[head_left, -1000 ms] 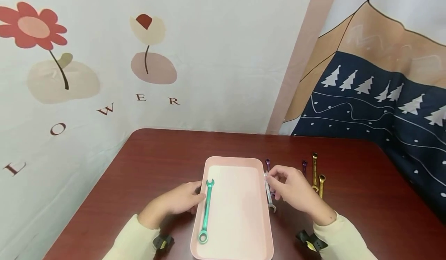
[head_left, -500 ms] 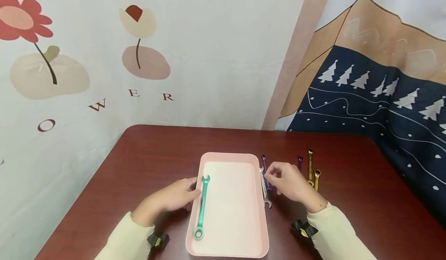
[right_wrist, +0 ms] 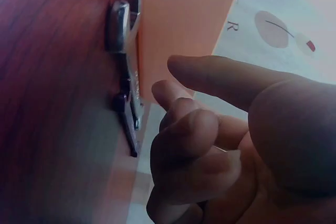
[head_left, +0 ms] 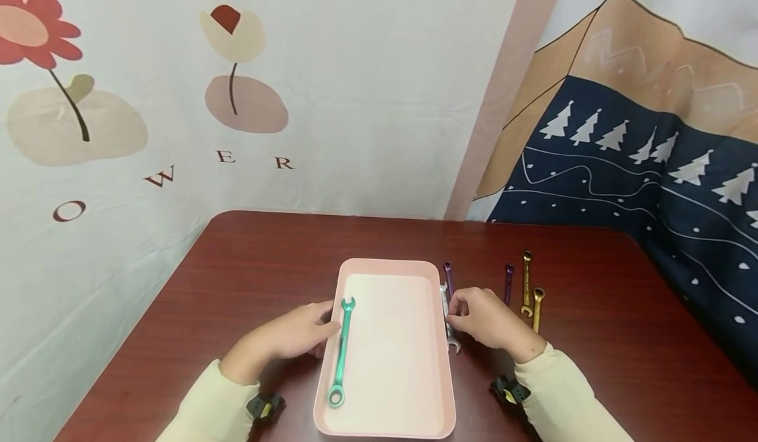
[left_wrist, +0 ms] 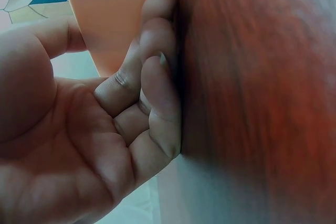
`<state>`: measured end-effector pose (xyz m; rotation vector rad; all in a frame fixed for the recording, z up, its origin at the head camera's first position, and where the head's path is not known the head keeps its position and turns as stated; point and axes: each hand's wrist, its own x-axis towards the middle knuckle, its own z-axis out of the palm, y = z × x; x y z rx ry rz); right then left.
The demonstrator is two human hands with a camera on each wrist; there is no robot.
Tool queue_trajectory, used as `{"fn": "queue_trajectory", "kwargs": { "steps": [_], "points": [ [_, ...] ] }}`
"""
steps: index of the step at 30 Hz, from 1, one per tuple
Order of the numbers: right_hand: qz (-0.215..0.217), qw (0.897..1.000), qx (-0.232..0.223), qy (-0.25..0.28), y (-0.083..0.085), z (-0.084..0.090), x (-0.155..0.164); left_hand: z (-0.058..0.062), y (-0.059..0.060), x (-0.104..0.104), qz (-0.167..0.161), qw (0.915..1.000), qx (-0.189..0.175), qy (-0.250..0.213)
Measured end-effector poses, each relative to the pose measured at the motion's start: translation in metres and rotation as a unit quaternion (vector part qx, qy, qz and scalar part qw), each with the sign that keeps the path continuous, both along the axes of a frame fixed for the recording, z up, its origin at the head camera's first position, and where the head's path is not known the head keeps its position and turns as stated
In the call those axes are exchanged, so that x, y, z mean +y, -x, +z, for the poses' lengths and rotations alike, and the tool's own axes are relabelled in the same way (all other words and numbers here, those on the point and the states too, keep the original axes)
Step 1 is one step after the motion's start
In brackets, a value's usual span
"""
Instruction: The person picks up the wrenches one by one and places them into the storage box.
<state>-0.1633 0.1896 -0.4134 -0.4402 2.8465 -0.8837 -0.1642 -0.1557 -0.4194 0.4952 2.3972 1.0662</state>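
**Right hand lowered beside the tray; left hand steady at the tray's left wall**

Since half a second ago the right hand (head_left: 485,320) has dropped slightly and drawn in toward the tray's right wall, and the purple wrench it partly covered now shows more of its far end. The left hand, the tray and the green wrench lie as they did.

The right hand hangs just above the silver wrench (head_left: 448,317), fingers loosely curled, index finger extended toward the tray. The right wrist view shows nothing held; whether a fingertip touches the wrench cannot be told. The silver wrench lies on the counter (head_left: 237,277), lengthwise along the tray's right wall, just beside it. In the right wrist view it shows as a bright bar (right_wrist: 126,40) against the wall.

The left hand (head_left: 293,333) rests on the counter at the tray's left wall, fingers relaxed and gripping nothing. In the left wrist view its fingertips (left_wrist: 157,77) lie on the counter beside the tray wall.

The pink tray (head_left: 391,268) sits at the counter's middle. Inside, near the left wall, lies the green wrench (head_left: 340,353), open end far, ring end near.

The purple wrench (head_left: 448,277) lies just beyond the silver one. Farther right are a second purple wrench (head_left: 508,283) and two gold wrenches (head_left: 526,283) (head_left: 537,307), well apart from the tray.

Cream sleeves (head_left: 562,396) cover both forearms.
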Motion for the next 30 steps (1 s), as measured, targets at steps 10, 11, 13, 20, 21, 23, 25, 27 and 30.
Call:
{"fn": "queue_trajectory", "kwargs": {
  "steps": [10,11,13,20,21,23,25,27,30],
  "points": [
    [0.003,1.000,-0.017,-0.008,0.001,-0.006,0.000,0.001,0.000,-0.001,0.003,1.0000,0.004,0.002],
    [0.004,1.000,-0.010,-0.013,0.001,-0.007,0.000,0.002,0.000,-0.001,0.002,1.0000,0.004,0.002],
    [0.005,1.000,0.000,-0.023,0.002,-0.009,0.001,0.002,0.000,0.000,0.001,1.0000,0.004,0.001],
    [0.005,0.999,0.007,-0.043,0.002,-0.010,0.006,0.003,0.000,0.001,0.000,1.0000,0.003,-0.002],
    [0.005,0.999,0.004,-0.043,0.002,-0.009,0.007,0.003,0.000,0.002,0.000,1.0000,0.002,-0.002],
    [0.005,0.999,-0.005,-0.042,0.001,-0.008,0.009,0.003,0.000,0.002,0.001,1.0000,0.002,0.002],
    [0.009,0.999,-0.011,-0.045,0.001,-0.007,0.010,0.004,0.000,0.002,0.001,1.0000,0.002,0.003],
    [0.014,0.999,-0.018,-0.044,0.000,-0.006,0.011,0.003,0.000,0.002,0.002,1.0000,0.002,0.004],
    [0.023,0.998,-0.026,-0.048,0.000,-0.004,0.012,0.002,0.000,0.001,0.002,1.0000,0.002,0.002]
  ]
}}
